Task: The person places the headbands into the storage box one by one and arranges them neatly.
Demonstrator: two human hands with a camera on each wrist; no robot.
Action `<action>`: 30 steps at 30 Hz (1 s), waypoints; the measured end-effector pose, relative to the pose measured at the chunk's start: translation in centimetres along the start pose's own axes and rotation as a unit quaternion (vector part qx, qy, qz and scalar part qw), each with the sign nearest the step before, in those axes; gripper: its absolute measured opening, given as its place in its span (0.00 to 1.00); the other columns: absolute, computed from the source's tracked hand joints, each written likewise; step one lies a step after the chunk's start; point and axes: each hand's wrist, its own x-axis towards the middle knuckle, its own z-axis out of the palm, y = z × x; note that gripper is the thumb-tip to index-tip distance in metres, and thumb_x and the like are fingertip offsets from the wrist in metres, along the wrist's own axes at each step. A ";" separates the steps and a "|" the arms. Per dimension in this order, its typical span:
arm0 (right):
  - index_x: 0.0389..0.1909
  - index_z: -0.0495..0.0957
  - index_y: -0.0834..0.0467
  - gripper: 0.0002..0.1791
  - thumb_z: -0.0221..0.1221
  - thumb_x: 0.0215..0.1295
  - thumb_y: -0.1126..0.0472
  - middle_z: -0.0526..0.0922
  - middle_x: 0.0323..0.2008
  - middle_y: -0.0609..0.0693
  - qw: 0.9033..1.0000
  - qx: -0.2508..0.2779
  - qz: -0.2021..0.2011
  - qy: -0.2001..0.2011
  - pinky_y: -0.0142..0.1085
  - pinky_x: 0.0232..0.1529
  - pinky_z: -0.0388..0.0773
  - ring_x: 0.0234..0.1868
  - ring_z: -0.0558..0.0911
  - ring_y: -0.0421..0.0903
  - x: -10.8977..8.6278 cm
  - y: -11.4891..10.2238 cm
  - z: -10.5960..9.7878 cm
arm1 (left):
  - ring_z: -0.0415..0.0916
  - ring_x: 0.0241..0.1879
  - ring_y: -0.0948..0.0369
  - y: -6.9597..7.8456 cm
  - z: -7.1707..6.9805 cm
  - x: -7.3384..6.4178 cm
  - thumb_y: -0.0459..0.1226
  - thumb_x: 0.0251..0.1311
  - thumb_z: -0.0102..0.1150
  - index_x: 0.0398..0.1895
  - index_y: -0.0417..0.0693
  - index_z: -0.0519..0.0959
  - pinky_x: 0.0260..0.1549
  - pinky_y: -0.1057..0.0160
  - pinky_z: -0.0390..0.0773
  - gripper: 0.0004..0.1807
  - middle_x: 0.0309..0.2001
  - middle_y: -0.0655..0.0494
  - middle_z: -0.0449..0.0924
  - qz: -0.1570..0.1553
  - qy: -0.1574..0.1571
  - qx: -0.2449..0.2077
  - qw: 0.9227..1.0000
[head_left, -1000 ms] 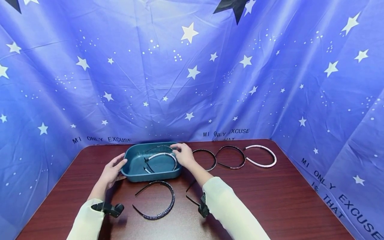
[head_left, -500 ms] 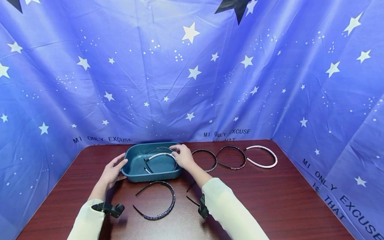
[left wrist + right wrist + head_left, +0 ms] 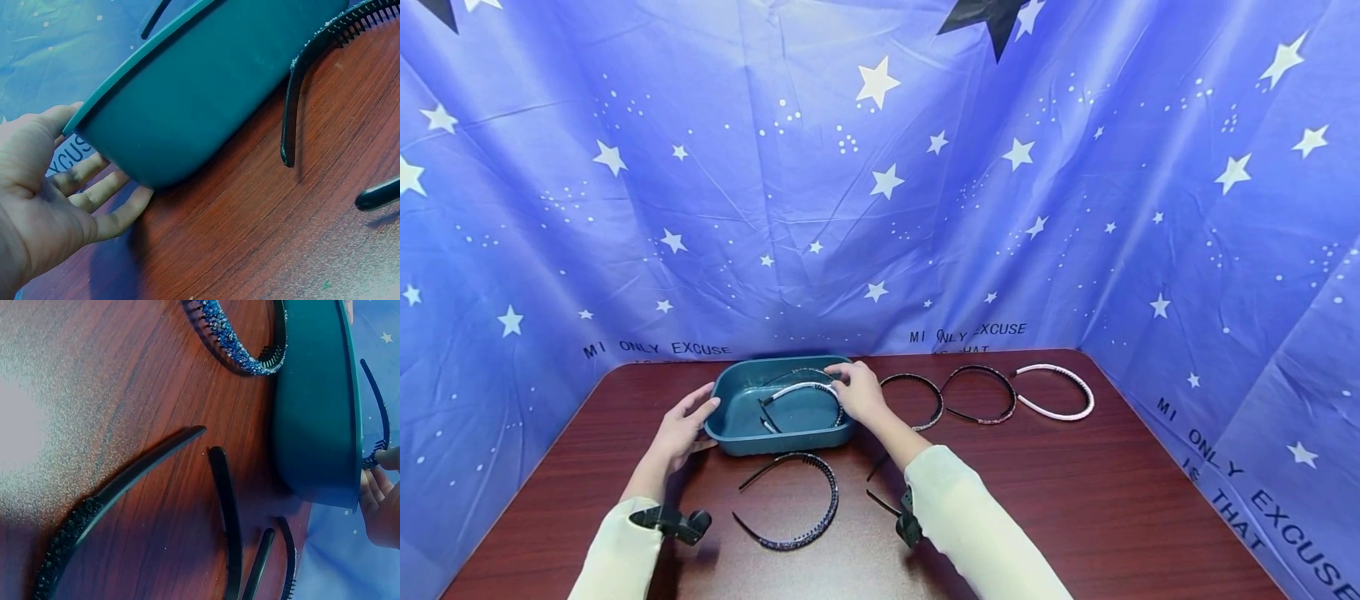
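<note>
In the head view my left hand (image 3: 681,425) holds the left end of a teal plastic basin (image 3: 782,440), thumb at its rim and fingers against the outer wall. My right hand (image 3: 859,392) reaches over the basin's right end, pinching a thin dark headband (image 3: 382,415) between thumb and fingers. A white headband (image 3: 801,388) with dark inner teeth lies inside the basin. In front of the basin, a blue glittery headband (image 3: 831,500) rests on the table, its open ends pointing left.
Right of the basin lie a black headband (image 3: 938,400), another dark one with pinkish trim (image 3: 1011,400) and a pale pink one (image 3: 1086,396). Under my right forearm is a black headband (image 3: 882,501), partly hidden. A starry blue curtain (image 3: 820,208) surrounds the dark red table (image 3: 1112,500).
Both hands stay nearly where they were, left at the basin and right on the dark headband. The white headband's ends in the basin shift very slightly.
</note>
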 end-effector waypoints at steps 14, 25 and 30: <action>0.48 0.82 0.52 0.14 0.58 0.63 0.65 0.76 0.33 0.50 1.000 -0.013 0.003 0.001 0.31 0.32 0.70 0.33 0.74 0.43 -0.1 -0.1 0.0 | 0.60 0.62 0.43 -0.1 0.0 0.1 0.55 0.65 0.48 0.74 0.53 0.49 0.44 0.51 0.80 0.38 0.71 0.40 0.48 -0.001 -0.003 -0.001 1.000; 0.47 0.82 0.54 0.14 0.58 0.61 0.67 0.77 0.32 0.50 1.000 -0.012 -0.006 0.007 0.31 0.32 0.70 0.32 0.74 0.43 -0.1 -0.1 0.0 | 0.66 0.57 0.49 0.0 0.2 -0.2 0.53 0.66 0.47 0.73 0.52 0.49 0.42 0.52 0.81 0.37 0.70 0.39 0.50 0.004 -0.002 0.001 1.000; 0.46 0.82 0.54 0.14 0.58 0.61 0.67 0.77 0.32 0.50 1.000 -0.010 -0.008 0.013 0.31 0.34 0.71 0.34 0.75 0.43 -0.1 0.0 0.1 | 0.65 0.57 0.49 0.0 0.2 -0.2 0.52 0.66 0.48 0.73 0.52 0.50 0.41 0.52 0.81 0.36 0.70 0.40 0.49 0.003 0.001 -0.002 1.000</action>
